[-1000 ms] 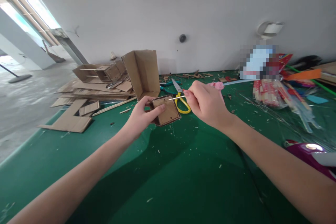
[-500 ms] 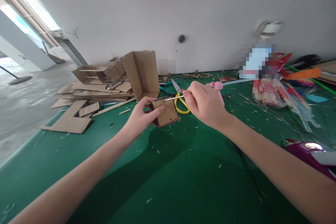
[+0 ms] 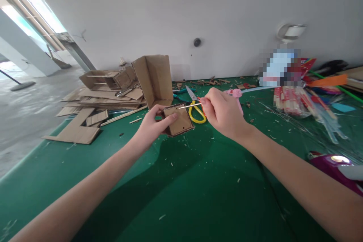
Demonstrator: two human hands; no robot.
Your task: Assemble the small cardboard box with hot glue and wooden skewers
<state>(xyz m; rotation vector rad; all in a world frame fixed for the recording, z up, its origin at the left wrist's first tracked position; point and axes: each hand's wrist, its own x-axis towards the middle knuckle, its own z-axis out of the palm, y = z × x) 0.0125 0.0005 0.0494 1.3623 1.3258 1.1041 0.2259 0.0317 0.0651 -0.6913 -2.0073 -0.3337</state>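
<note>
Fingers of the left hand [image 3: 149,128] are curled tight around a small cardboard box [image 3: 178,120], thumb laid across its upper face, holding it just above the green worktop [image 3: 181,189]. The right hand [image 3: 222,115] pinches a thin stick [image 3: 189,105] between thumb and forefinger, fingers closed on its near end, while its far tip meets the box's upper face near the top edge. Directly behind the stick lie yellow-handled scissors [image 3: 195,110], blades pointing away, with a pink tool [image 3: 235,93] partly hidden behind the right hand. Farther left, a tall folded cardboard piece [image 3: 154,79] stands upright beside a heap of flat cardboard sheets [image 3: 93,102]. At right, bundled sticks in clear wrap [image 3: 292,100] rest on the worktop, which is littered with small scraps.
</note>
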